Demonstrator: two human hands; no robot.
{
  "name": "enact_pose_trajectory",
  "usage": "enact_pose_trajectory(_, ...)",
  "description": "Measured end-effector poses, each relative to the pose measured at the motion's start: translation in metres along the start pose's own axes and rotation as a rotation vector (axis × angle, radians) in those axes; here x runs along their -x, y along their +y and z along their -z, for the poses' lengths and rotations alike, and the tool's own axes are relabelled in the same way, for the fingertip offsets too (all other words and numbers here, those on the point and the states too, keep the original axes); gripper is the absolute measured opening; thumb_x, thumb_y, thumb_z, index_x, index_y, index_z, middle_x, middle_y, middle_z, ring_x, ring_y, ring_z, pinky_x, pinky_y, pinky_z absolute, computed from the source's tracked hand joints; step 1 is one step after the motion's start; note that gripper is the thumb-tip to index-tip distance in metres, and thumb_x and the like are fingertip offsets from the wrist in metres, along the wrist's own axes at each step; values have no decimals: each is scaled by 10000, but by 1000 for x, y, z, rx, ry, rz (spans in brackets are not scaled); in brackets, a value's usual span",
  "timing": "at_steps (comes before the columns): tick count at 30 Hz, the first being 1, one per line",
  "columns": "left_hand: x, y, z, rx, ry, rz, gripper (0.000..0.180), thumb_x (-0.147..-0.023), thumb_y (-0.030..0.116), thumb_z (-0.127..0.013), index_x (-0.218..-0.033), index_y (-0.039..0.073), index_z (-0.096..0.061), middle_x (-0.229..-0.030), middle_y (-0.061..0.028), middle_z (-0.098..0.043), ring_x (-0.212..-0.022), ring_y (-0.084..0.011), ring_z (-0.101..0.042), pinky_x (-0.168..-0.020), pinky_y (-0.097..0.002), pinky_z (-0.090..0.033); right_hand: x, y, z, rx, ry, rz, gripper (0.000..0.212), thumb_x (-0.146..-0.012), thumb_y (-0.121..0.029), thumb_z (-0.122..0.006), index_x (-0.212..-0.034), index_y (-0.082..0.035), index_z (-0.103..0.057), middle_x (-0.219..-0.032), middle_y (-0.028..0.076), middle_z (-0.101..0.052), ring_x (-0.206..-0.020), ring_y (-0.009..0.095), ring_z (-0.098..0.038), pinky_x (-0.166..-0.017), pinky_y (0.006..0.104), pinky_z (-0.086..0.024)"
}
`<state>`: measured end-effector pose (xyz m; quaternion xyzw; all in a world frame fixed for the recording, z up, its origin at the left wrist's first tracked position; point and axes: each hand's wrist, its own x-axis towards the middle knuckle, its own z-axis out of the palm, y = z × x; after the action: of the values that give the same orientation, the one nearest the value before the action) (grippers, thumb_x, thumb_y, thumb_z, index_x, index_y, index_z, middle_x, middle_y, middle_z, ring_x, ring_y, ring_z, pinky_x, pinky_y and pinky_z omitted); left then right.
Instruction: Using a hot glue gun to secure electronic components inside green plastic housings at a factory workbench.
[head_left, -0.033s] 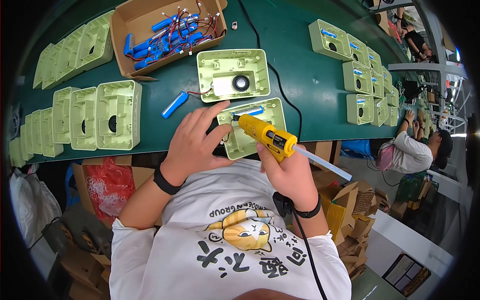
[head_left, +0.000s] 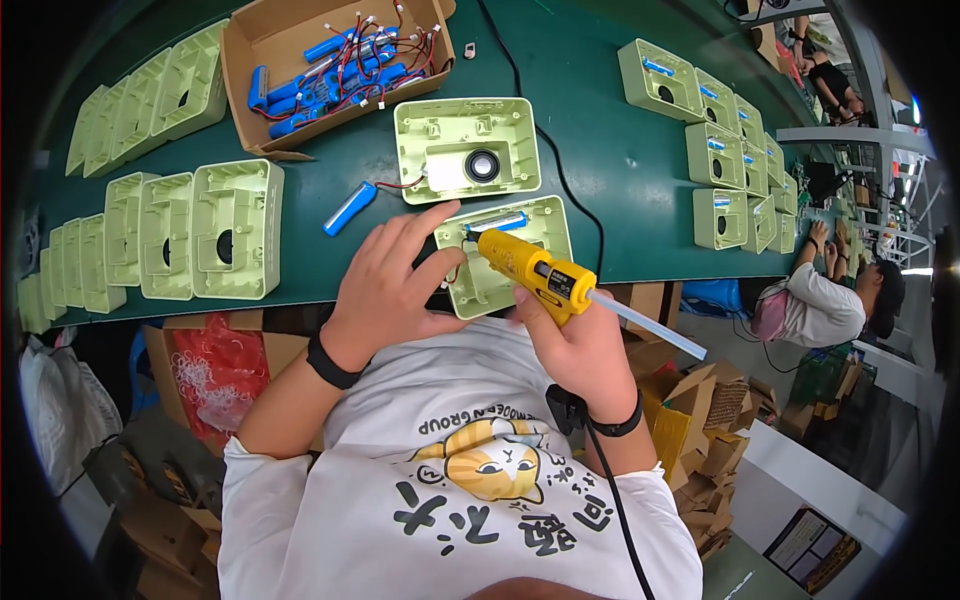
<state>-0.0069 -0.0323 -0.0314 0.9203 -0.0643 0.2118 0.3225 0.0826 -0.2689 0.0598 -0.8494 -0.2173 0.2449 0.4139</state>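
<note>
Head view, at the left of the green worktable (head_left: 640, 245): pale green plastic casings (head_left: 271, 235) stand in two rows, dark round speakers visible in some. Next comes an open cardboard box (head_left: 238, 105) of blue cylindrical batteries (head_left: 315, 88) with red-and-black leads. Nearer the person, one loose blue battery (head_left: 349, 209) lies on the tabletop, its lead running to the far casing (head_left: 526, 150), which holds a round speaker (head_left: 482, 166).

The left hand (head_left: 393, 278) is spread wide around the left side of the near casing (head_left: 485, 292), fingers at its upper left and thumb by its lower edge; it seems to steady the shell without a full grip. Inside, along the far wall, sits another blue battery (head_left: 498, 222).

A yellow hot-glue gun (head_left: 520, 262) reaches over this casing, nozzle just beside the battery's left end. The right hand (head_left: 580, 355) is closed around its handle, and a translucent glue stick (head_left: 645, 322) juts from the back.

Hardly anything has changed: the glue stick's tail has shifted slightly rightward and a right-hand finger is blurred, perhaps working the trigger. The work therefore stays at the same spot.

Farther right, grouped casings (head_left: 628, 77) hold blue batteries, and a co-worker (head_left: 820, 310) sits beyond.
</note>
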Motion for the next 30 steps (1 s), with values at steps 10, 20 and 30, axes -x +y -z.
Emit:
enact_pose_trajectory(10,0,0,0,-2,-13,-3,644,-629,381,-1024,-1150,120,-750,-1642,-142,-622,-1209,-358,-680,-985,-451,-567,0,1,4,-114,-64,-113,293,-1133,-149,-748,-1335,63,-740,-847,21,-740,-692,101,-675,-653,288,-546)
enact_pose_trajectory(20,1,0,0,-2,-5,-6,681,-613,374,-1030,-1173,117,-740,-1639,-144,-624,-1211,-364,-678,-984,-457,-566,6,-4,5,-27,-44,-126,288,-1133,-159,-754,-1324,56,-747,-887,40,-771,-758,98,-706,-687,279,-554)
enact_pose_trajectory(30,2,-1,-3,45,32,0,830,-636,348,-1051,-1322,98,-657,-1636,-153,-637,-1207,-397,-691,-1004,-476,-568,6,-1,13,-22,-88,-35,296,-1144,-179,-736,-1332,49,-763,-1051,103,-850,-816,72,-716,-650,275,-555)
